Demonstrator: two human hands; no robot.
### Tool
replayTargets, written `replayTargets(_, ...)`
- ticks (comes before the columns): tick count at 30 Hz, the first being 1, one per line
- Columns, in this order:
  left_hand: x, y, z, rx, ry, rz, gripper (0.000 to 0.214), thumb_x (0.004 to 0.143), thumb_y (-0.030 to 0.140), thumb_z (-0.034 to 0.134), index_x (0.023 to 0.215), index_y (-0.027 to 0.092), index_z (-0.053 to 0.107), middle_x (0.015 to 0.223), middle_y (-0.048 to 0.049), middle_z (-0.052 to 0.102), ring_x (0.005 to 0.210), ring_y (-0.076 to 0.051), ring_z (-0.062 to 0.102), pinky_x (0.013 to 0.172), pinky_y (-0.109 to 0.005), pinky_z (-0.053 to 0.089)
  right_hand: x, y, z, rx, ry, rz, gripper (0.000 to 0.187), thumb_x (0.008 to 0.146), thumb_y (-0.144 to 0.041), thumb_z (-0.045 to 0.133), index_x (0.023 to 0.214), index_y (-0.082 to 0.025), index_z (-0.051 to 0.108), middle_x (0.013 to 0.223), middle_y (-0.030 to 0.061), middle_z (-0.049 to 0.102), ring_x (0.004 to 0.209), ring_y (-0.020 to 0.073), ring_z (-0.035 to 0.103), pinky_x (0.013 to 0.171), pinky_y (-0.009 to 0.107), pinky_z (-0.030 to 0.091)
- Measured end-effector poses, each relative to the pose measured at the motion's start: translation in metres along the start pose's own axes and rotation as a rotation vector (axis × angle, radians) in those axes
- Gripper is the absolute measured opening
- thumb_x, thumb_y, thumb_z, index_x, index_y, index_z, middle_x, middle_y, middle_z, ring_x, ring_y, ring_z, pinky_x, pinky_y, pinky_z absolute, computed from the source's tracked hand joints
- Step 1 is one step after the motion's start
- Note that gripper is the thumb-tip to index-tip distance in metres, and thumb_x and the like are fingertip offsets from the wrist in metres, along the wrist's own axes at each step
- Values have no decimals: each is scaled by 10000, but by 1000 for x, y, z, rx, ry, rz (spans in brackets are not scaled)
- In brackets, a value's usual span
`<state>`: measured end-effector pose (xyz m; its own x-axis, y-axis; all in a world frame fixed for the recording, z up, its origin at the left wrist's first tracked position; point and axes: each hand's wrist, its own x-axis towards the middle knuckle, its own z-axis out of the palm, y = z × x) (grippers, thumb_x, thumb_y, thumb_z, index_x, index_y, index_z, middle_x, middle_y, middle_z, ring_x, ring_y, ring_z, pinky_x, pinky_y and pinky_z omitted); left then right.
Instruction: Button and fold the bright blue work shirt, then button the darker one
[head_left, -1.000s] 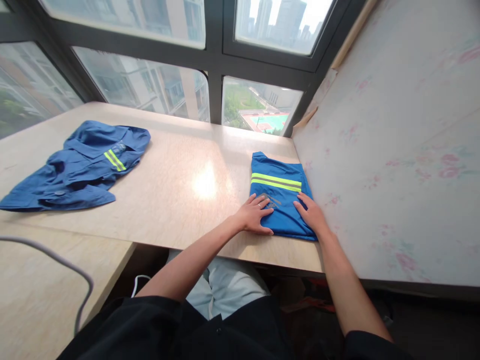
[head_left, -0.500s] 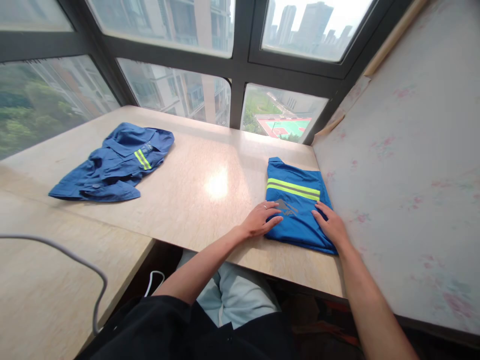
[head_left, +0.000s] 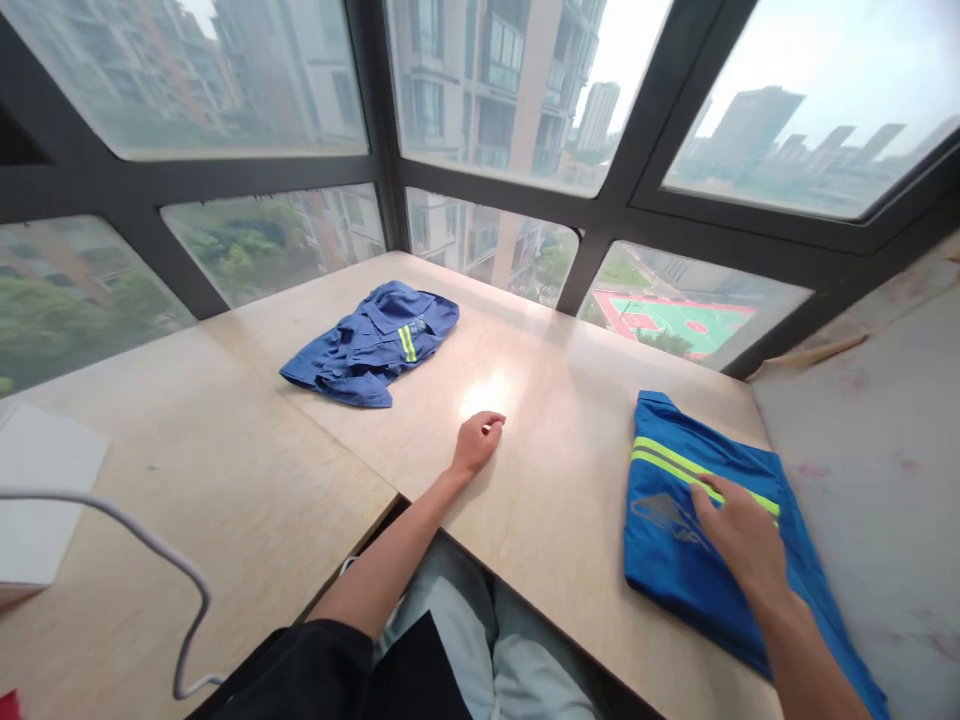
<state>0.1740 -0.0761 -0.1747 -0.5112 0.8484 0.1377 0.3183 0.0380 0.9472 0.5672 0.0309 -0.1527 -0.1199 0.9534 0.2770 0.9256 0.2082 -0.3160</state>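
My left hand (head_left: pixel 478 443) is over the pale table, between the two garments and touching neither. Its fingers are curled in toward the thumb, and nothing shows in them. My right hand (head_left: pixel 739 525) lies on a folded blue work jacket (head_left: pixel 664 570) at the right, its fingers loosely stretched across the yellow-and-grey reflective stripe. Grey printed lettering shows beside that hand, which partly covers it. Farther back on the left lies a second, darker blue work garment (head_left: pixel 360 345), loosely spread and creased, with a short yellow reflective stripe.
The pale tabletop (head_left: pixel 540 500) runs back to the dark window frames (head_left: pixel 480 185). A grey cable (head_left: pixel 150 540) curves over the left surface near a white box-like object (head_left: pixel 45 500). A papered wall (head_left: pixel 885 520) borders the right side.
My left hand has left the folded jacket and moved left toward the darker garment, its fingers curling. My right hand stays on the jacket, now over the stripe. The view has turned left.
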Motion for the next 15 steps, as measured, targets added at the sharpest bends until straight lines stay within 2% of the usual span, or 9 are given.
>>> replayTargets(2, 5, -8, -21, 3, 73, -23, 211, 840, 186, 514, 888, 165, 718, 980, -57, 741, 901, -137, 665, 787, -255, 536, 7, -68, 18, 172, -19, -155, 503, 836, -523, 426, 1058, -177, 715, 1129, 148, 709, 1071, 308, 664, 959, 465, 525)
replayTargets(5, 8, -16, -46, -5, 178, -69, 213, 841, 193, 504, 886, 162, 709, 970, -62, 739, 887, -141, 664, 797, -265, 534, 13, -174, 54, 393, -197, -314, 463, 856, -500, 442, 1040, -168, 707, 1097, 121, 720, 1039, 272, 673, 965, 457, 529)
replayTargets(7, 9, -19, -56, -17, 229, -94, 213, 847, 199, 493, 886, 167, 700, 955, -58, 739, 879, -143, 665, 798, -268, 535, 17, -241, 79, 477, -320, -445, 432, 862, -450, 456, 1072, -156, 693, 1114, 113, 714, 1015, 251, 677, 970, 449, 529)
replayTargets(10, 11, -22, -58, 38, 230, -132, 196, 869, 241, 500, 884, 179, 686, 941, -66, 735, 867, -173, 668, 796, -295, 531, 23, -335, 109, 528, -444, -610, 394, 892, -338, 453, 1174, -145, 647, 1203, 111, 676, 1011, 204, 672, 986, 398, 527)
replayTargets(12, 12, -24, -56, 123, 187, -183, 185, 866, 259, 538, 904, 154, 685, 927, -118, 726, 878, -241, 674, 800, -351, 517, 23, -393, 121, 511, -499, -704, 421, 917, -290, 445, 1286, -142, 583, 1303, 120, 620, 1075, 186, 652, 1016, 363, 511)
replayTargets(15, 10, -28, -53, 147, 127, -179, 226, 859, 201, 541, 990, 85, 683, 963, -182, 705, 976, -328, 659, 840, -399, 479, 12, -467, 133, 343, -620, -897, 559, 932, -360, 515, 1438, -132, 448, 1449, 165, 490, 1293, 241, 530, 1092, 387, 451)
